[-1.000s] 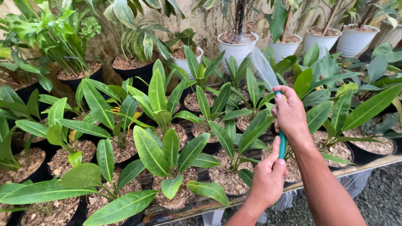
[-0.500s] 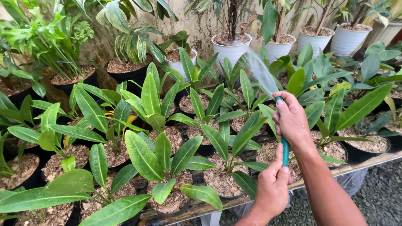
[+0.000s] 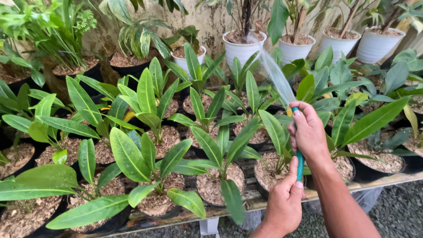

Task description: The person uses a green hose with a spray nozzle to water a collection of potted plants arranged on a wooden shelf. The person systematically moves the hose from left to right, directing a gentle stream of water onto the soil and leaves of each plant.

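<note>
Both my hands grip a thin teal hose (image 3: 300, 162) at the right of the head view. My right hand (image 3: 309, 132) closes around the hose's upper end, thumb at the outlet. My left hand (image 3: 285, 200) holds the hose lower down, just beneath the right one. A fan of water (image 3: 274, 72) sprays up and to the left from the outlet, reaching towards a white pot (image 3: 241, 49) at the back. Below the spray stand young plants with long glossy green leaves (image 3: 207, 145) in dark pots filled with brown chips.
Several potted plants crowd a low bench whose front edge (image 3: 387, 180) runs below my hands. A row of white pots (image 3: 374, 46) lines the stained back wall. Black pots with ferns (image 3: 128, 64) stand at the back left. Grey gravel (image 3: 398, 211) lies at the lower right.
The view has shifted slightly, so the plants sit higher and more to the left. My hands stay on the hose; the spray still points up-left, now reaching the white pot at the back.
</note>
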